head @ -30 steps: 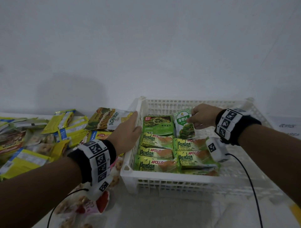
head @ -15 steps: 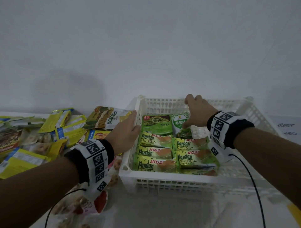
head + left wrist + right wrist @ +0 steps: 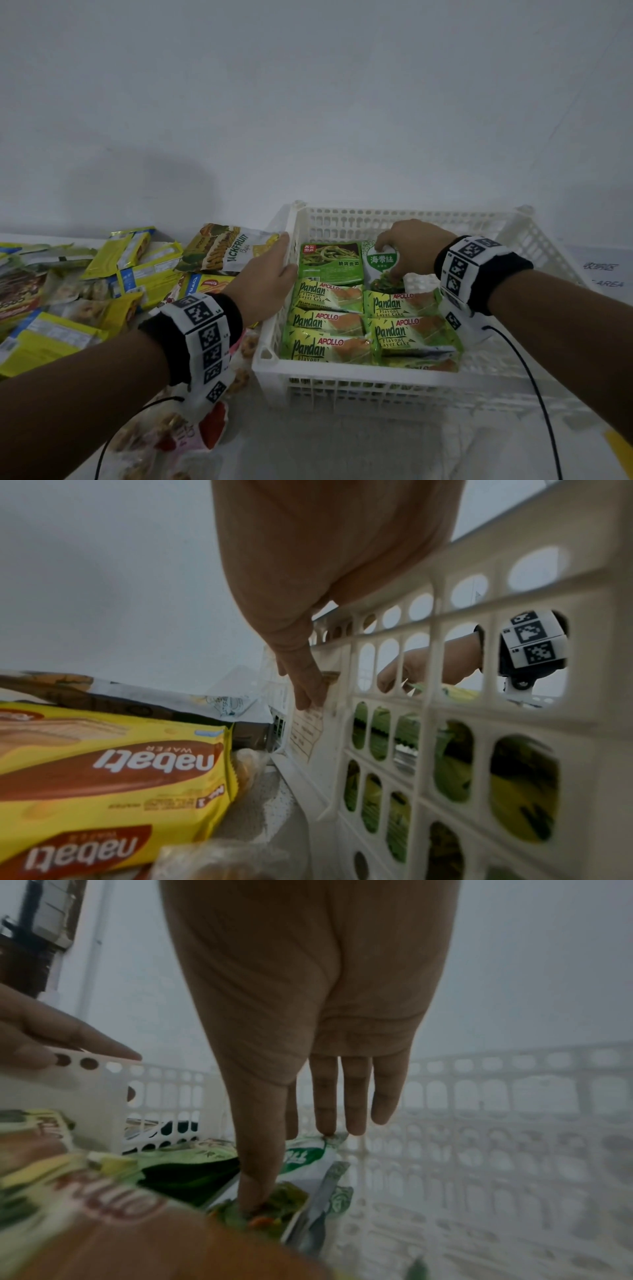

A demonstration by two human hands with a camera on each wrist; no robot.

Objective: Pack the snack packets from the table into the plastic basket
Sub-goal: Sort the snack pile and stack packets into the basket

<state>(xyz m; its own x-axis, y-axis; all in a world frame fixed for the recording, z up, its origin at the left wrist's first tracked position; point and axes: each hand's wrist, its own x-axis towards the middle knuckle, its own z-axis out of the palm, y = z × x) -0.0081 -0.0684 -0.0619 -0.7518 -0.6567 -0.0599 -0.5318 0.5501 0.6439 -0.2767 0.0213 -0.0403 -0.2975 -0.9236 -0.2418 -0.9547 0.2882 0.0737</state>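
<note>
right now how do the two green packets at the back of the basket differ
The dark green packet lies flat and untouched; the white-and-green seaweed packet is under the right hand, thumb and fingertips pressing on it. The first is green all over with a red corner label; the second has a white top with a green label. Both sit in the basket behind the Pandan cakes.

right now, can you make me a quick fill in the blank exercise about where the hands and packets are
1. The left hand grips the ____ wall of the white basket.
2. The right hand presses on the white-and-green seaweed packet inside the ____.
3. The jackfruit packet lies ____ the basket, on the table.
4. The Pandan cake packets are coloured ____.

Missing words: left; basket; outside; green
</note>
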